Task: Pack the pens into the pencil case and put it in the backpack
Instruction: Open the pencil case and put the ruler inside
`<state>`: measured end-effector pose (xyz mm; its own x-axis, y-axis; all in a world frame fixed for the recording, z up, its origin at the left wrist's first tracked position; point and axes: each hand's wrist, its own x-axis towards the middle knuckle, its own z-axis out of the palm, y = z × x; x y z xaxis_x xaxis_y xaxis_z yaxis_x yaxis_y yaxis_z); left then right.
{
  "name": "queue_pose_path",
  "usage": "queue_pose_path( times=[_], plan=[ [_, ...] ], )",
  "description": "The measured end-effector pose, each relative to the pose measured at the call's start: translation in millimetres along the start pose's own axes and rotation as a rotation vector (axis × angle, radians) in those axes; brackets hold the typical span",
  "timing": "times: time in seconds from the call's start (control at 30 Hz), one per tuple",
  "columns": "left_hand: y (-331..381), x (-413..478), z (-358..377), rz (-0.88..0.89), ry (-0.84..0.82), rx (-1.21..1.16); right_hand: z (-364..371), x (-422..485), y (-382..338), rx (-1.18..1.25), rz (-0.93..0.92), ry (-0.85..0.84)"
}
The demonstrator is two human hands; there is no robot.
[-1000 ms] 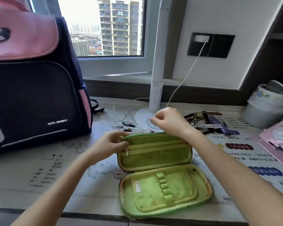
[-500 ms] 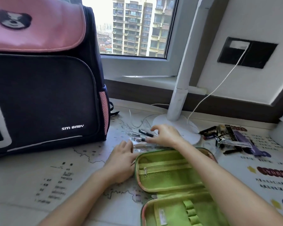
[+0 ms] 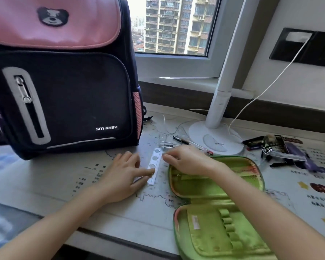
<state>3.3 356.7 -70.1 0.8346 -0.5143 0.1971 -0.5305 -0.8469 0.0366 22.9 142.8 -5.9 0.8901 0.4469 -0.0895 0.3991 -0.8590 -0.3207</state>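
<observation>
Backpack (image 3: pixel 69 102): black body, pink flap with black bear-face patch, grey zip trim, white lettering, pink mesh side.
Pencil case (image 3: pixel 210 233): lime-green lining, pink-orange rim.
Desk lamp (image 3: pixel 216 141): white.
Surface (image 3: pixel 120 212): pale, printed with map outlines, dark text, yellow stars.

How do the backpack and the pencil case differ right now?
The backpack stands upright with its pink flap down; the pencil case lies opened out flat. The backpack is dark with pink, the pencil case green. The backpack is far bigger than the pencil case. Both sit on the desk.
</observation>
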Motion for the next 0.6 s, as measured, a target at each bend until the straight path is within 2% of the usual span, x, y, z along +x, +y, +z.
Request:
queue_pose_path(
  times=[0.1,0.2,0.27,0.37,0.47,0.53,0.6],
  plan=[
    [1.7,-27.8,-10.2,0.022,-0.039,0.042,17.1,-10.5,-11.9,-0.190,-0.073,0.108],
    [10.1,-57.4,-18.4,0.076,-0.120,0.012,35.8,-25.3,-23.5,-0.236,-0.183,0.183],
    [18.5,-74.5,-21.1,0.109,-0.197,-0.008,49.4,-30.8,-29.6,-0.299,-0.241,0.116],
    [27.8,-94.3,-25.4,0.160,-0.228,0.073,58.7,-29.7,-34.2,-0.335,-0.186,0.003],
    [38.1,-111.3,-30.3,0.260,-0.074,0.191,59.2,-29.5,-37.2,-0.302,-0.146,0.042],
    [44.5,-119.6,-29.5,0.326,0.106,0.154,57.4,-34.7,-42.4,-0.202,-0.150,0.091],
    [50.8,-124.6,-34.4,0.383,0.211,0.116,54.7,-47.6,-51.2,-0.114,-0.174,0.195]
  ],
)
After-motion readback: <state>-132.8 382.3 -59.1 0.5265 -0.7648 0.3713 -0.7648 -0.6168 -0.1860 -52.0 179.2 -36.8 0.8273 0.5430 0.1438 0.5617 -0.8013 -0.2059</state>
